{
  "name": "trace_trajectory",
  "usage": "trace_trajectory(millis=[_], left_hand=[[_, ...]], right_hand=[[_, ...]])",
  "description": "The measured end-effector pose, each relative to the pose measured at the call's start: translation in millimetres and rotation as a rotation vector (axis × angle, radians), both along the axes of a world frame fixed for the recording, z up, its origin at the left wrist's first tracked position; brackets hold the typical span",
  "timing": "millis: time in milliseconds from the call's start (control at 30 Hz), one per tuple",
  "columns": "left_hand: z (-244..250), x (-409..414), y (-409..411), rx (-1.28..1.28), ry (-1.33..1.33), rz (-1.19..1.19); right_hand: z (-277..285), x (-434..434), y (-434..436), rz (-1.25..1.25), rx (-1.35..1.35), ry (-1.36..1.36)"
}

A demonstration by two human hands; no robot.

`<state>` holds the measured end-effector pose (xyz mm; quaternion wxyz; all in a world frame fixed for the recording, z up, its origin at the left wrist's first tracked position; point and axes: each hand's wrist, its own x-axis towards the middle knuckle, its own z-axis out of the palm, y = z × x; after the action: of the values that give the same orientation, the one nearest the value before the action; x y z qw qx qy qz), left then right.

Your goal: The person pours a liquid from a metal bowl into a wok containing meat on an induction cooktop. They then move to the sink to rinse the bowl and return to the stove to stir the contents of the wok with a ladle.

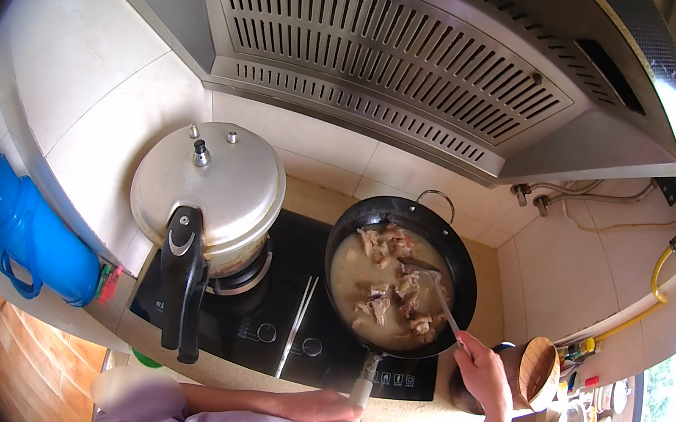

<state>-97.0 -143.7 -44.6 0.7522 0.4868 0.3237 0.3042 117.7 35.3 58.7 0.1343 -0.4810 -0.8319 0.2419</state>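
Observation:
A black wok (467, 292) with a loop handle at its back stands on the right side of the glass gas hob (271, 330). Chunks of meat on the bone (408, 287) lie in cloudy broth (348, 276) inside it. My right hand (484, 368) grips the handle of a metal spatula (447, 308), whose blade is among the meat, partly in the liquid. My left hand (322, 406) is at the wok's pale long handle (359, 393), fingers around it, partly hidden. A pair of light chopsticks (297, 324) lies on the hob, left of the wok.
A pressure cooker (214, 182) stands on the left burner, its black handle (177, 292) pointing towards me. The range hood (365, 54) hangs above. A blue thermos flask (40, 236) is at the left; a wooden lid or board (538, 372) and bottles stand at the right.

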Motion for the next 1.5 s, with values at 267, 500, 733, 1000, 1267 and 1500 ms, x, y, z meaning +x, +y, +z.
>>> trace_trajectory(millis=[267, 500, 733, 1000, 1267, 1500], left_hand=[[3, 1, -2, -0.018, 0.008, 0.022], [3, 1, -2, -0.051, -0.012, 0.016], [5, 0, -1, -0.048, -0.022, 0.002], [-1, 1, -1, -0.030, -0.005, 0.007], [2, 0, -1, -0.045, -0.030, -0.002], [5, 1, -1, -0.040, -0.019, 0.020]], right_hand=[[-11, -5, -6, 0.015, -0.141, 0.016], [2, 3, -29, 0.013, -0.133, -0.056], [3, 12, -43, 0.031, -0.055, -0.108], [15, 20, -42, 0.020, -0.015, -0.104], [1, -6, -21, 0.039, 0.017, -0.089], [-9, -23, -14, 0.038, 0.016, -0.104]])
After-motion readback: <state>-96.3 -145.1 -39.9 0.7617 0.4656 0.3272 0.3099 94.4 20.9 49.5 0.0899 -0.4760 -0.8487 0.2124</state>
